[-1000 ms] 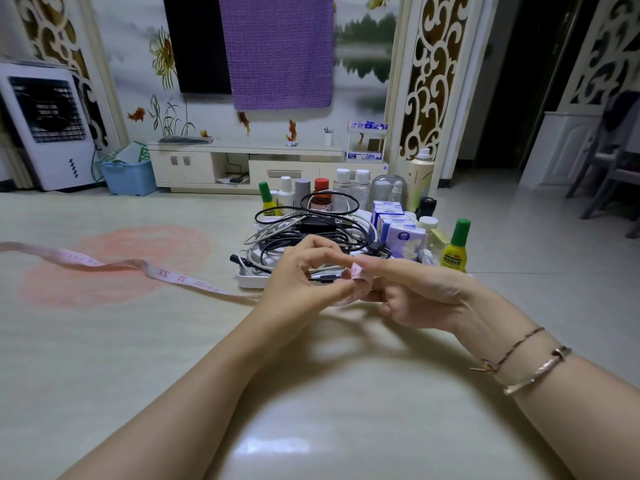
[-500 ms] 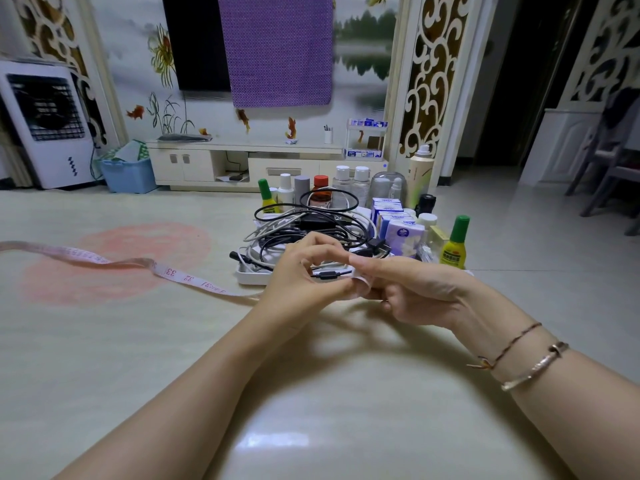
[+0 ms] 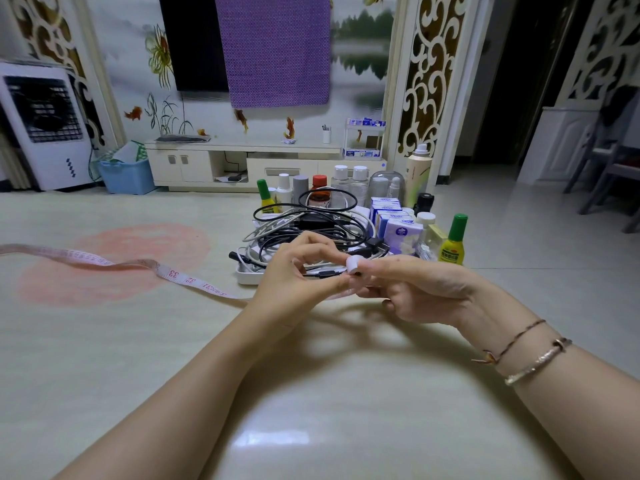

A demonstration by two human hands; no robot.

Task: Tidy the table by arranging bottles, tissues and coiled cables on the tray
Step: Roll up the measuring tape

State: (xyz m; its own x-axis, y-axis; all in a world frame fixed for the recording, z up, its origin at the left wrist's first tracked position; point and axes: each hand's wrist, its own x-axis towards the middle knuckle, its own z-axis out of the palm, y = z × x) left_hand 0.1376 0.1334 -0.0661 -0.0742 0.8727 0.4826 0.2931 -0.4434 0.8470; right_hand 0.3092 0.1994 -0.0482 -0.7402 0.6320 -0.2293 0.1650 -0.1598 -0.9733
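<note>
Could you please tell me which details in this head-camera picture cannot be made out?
- Head view: the tape measure runs off the left edge, so its far end is unseen.
- Head view: the left hand hides where the tape meets the small roll held with the right hand.
- Head view: cables cover most of the tray.
- Head view: the yellow bottle label is too small to read.

White air cooler (image 3: 43, 128) stood far left, blue basket (image 3: 127, 174) just beside it. Low TV cabinet (image 3: 242, 161) sat against the wall under a purple cloth (image 3: 275, 50). Chair (image 3: 609, 161) was at far right.
</note>
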